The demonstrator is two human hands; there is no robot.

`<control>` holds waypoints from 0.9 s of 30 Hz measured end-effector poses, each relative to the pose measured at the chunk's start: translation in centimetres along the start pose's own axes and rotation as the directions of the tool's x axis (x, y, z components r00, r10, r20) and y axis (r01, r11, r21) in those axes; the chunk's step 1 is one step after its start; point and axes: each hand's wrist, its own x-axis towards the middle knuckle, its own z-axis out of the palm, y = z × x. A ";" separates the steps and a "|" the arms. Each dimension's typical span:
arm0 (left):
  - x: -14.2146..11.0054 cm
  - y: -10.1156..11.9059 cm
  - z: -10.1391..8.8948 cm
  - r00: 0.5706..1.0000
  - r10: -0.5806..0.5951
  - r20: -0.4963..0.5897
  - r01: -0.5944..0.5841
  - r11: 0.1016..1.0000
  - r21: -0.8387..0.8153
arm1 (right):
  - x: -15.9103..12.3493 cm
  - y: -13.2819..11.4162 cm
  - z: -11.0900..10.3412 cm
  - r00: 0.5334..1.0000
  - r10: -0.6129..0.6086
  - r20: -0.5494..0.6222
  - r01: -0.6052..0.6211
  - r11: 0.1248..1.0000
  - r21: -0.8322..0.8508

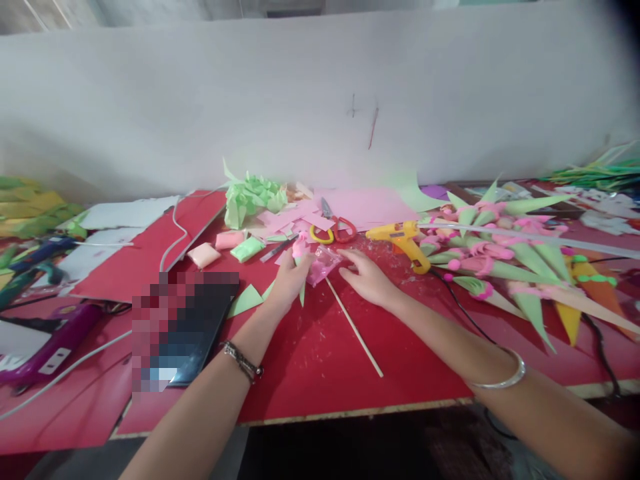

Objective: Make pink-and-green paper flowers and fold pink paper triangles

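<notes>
Held a pink-topped green cone (299, 248) in left grip (287, 280), fingers curled round it, centre of frame. Had right grip (370, 283) loosely spread, with nothing seen in it, just right of a shiny pink packet (321, 266); couldn't tell about contact there. Saw a thin stick (355, 327) slanting from the packet toward lower centre on the red desk (410, 367).

Rated a burn or glue smear as top risk: spotted a yellow glue gun (413, 247) just above right grip in frame, nozzle aimed left, heat unknown. Flagged its black cord (467, 312) too: could snag on right forearm (450, 340) and drag the gun, given the run toward the arm. Worried about crushing the cone's soft-looking top by pinching too hard with left grip. Also noted possible cuts from reaching up-frame blind, given scissors (327, 211) loose near pink scraps (293, 220).
</notes>
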 end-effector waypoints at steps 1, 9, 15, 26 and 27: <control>0.0 -0.1 0.0 1.000 0.013 0.012 -0.013 0.998 0.059 | 0.1 0.0 0.0 1.000 0.011 0.019 -0.011 1.000 0.017; 0.3 -0.4 -0.3 0.974 0.206 0.096 -0.227 0.878 0.420 | -0.3 -0.7 -0.1 0.998 -0.065 0.026 0.065 0.998 0.019; 0.4 -0.6 -0.2 0.972 0.209 0.111 -0.237 0.835 0.496 | -0.5 -1.4 -0.2 0.997 0.035 0.065 -0.039 0.997 0.072; 0.5 -0.7 -0.5 0.969 0.189 0.160 -0.247 0.794 0.556 | -0.7 -2.3 -0.7 0.952 0.053 0.302 -0.115 0.975 0.191; 0.4 -0.7 -0.5 0.967 0.192 0.165 -0.252 0.784 0.567 | -0.8 -2.4 -0.7 0.945 0.018 0.327 -0.088 0.976 0.200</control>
